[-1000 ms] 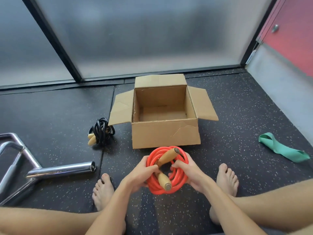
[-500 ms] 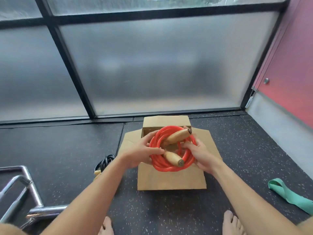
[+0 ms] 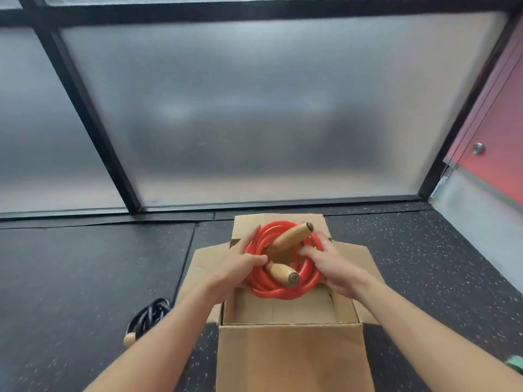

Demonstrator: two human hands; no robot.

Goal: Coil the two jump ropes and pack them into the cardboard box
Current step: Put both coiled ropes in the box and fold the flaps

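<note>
My left hand (image 3: 237,274) and right hand (image 3: 336,267) both grip the coiled red jump rope (image 3: 283,287), holding it over the open cardboard box (image 3: 291,357) just below them. The coiled black jump rope (image 3: 148,316) lies on the floor (image 3: 85,278), left of my left forearm, unpacked.

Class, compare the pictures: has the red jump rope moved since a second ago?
Yes. The red jump rope, held in both hands, went from the floor in front of the cardboard box to above its opening.

Probably a gym — speckled rubber floor (image 3: 85,278)
</note>
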